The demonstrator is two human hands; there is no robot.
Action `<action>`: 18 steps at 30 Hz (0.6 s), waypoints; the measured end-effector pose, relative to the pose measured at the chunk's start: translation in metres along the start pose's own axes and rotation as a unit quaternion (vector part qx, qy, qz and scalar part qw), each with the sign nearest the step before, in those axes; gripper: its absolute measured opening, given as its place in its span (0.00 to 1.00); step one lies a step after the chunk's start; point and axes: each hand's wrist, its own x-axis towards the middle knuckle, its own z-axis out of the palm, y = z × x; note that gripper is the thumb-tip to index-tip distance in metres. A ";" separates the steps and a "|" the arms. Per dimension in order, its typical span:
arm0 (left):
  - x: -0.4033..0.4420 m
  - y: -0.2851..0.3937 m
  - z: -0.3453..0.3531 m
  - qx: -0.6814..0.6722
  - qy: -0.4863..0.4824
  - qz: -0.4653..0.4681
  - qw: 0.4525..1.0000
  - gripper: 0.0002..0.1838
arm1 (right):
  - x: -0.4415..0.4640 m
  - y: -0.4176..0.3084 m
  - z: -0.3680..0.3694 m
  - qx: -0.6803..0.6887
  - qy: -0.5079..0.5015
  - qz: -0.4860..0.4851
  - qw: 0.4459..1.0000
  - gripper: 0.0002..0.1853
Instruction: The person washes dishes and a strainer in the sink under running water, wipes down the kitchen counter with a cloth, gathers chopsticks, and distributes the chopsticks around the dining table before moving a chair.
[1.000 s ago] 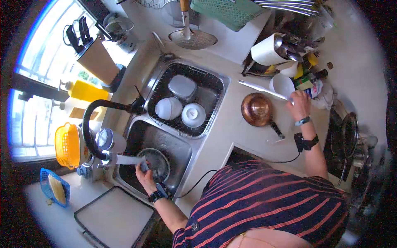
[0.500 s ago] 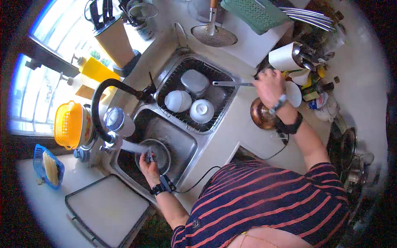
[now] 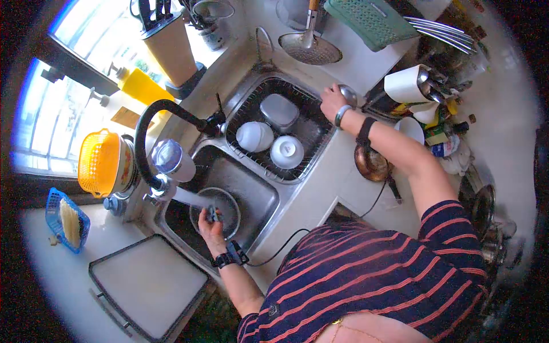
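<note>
Beneath the running water, my left hand (image 3: 210,226) pinches a small grey scrubber-like item (image 3: 213,214) over a round clear-looking vessel (image 3: 230,212) in the lower sink (image 3: 251,186). My right hand (image 3: 333,104) is at the right edge of the upper sink's wire rack (image 3: 320,154), closed on a metal utensil whose rounded silver end (image 3: 347,96) shows beside the fingers. Its handle is hidden. Two white bowls (image 3: 254,137) and a greyish rounded container (image 3: 279,110) rest in the rack.
A black curved faucet (image 3: 140,137) arches over the lower sink. On the counter are a copper-coloured pan (image 3: 370,163), a white bowl (image 3: 409,131) and a utensil holder (image 3: 403,86). A framed white board (image 3: 150,286) lies at lower left. A cable (image 3: 280,247) runs from my left wrist.
My right hand has carried the long metal utensil from the counter's right side leftward to the rack's edge. My left hand has stayed under the water. The whole view has shifted slightly.
</note>
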 end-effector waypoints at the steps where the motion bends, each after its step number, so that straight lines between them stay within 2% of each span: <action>1: 0.000 -0.001 -0.001 -0.012 -0.013 -0.012 1.000 0.23 | 0.006 0.000 0.007 0.001 0.025 -0.006 1.000 0.11; 2: 0.001 -0.002 0.000 -0.010 -0.013 -0.012 1.000 0.23 | 0.011 0.001 0.015 0.003 0.025 -0.006 1.000 0.11; 4: 0.006 -0.003 0.005 0.052 0.001 0.098 0.994 0.20 | 0.022 0.004 0.028 -0.003 0.026 -0.044 0.999 0.11; 5: 0.018 -0.011 0.001 0.054 -0.001 0.098 0.994 0.20 | 0.026 0.005 0.034 0.000 0.025 -0.043 0.999 0.11; 6: 0.039 -0.023 -0.010 -0.200 0.021 -0.021 0.979 0.19 | 0.030 0.007 0.038 0.005 0.047 -0.048 0.998 0.09; 7: 0.052 -0.023 -0.015 -0.438 0.041 -0.140 0.887 0.19 | 0.030 0.008 0.040 0.010 0.068 -0.053 0.996 0.08; 8: 0.058 -0.025 -0.019 -0.435 0.039 -0.141 0.888 0.19 | 0.028 0.008 0.042 0.013 0.066 -0.050 0.996 0.08; 10: 0.066 -0.024 -0.020 -0.399 0.022 -0.071 0.914 0.19 | 0.017 0.009 0.037 0.132 0.207 -0.094 0.965 0.11; 11: 0.066 -0.024 -0.025 -0.332 0.019 -0.059 0.941 0.20 | 0.009 0.009 0.036 0.135 0.202 -0.088 0.966 0.11; 12: 0.068 -0.015 -0.024 -0.329 0.011 -0.065 0.942 0.20 | -0.003 0.009 0.031 0.192 0.276 -0.091 0.937 0.09; 13: 0.067 0.002 -0.020 -0.424 0.032 -0.120 0.897 0.20 | -0.022 0.011 0.026 0.246 0.346 -0.090 0.901 0.07; 14: 0.068 0.011 -0.015 -0.511 0.053 -0.177 0.840 0.20 | -0.047 0.016 0.023 0.248 0.335 -0.078 0.905 0.07; 15: 0.069 0.006 -0.014 -0.478 0.066 -0.138 0.865 0.19 | -0.075 0.023 0.014 0.313 0.284 -0.078 0.903 0.07; 16: 0.075 -0.002 -0.022 -0.473 0.057 -0.157 0.865 0.19 | -0.098 0.027 0.013 0.377 0.233 -0.076 0.893 0.07; 17: 0.074 -0.019 -0.031 -0.325 0.023 -0.079 0.942 0.18 | -0.121 0.028 0.029 0.422 0.266 -0.074 0.863 0.06; 18: 0.074 -0.032 -0.034 -0.169 -0.015 0.007 0.985 0.19 | -0.149 0.032 0.032 0.475 0.206 -0.022 0.855 0.06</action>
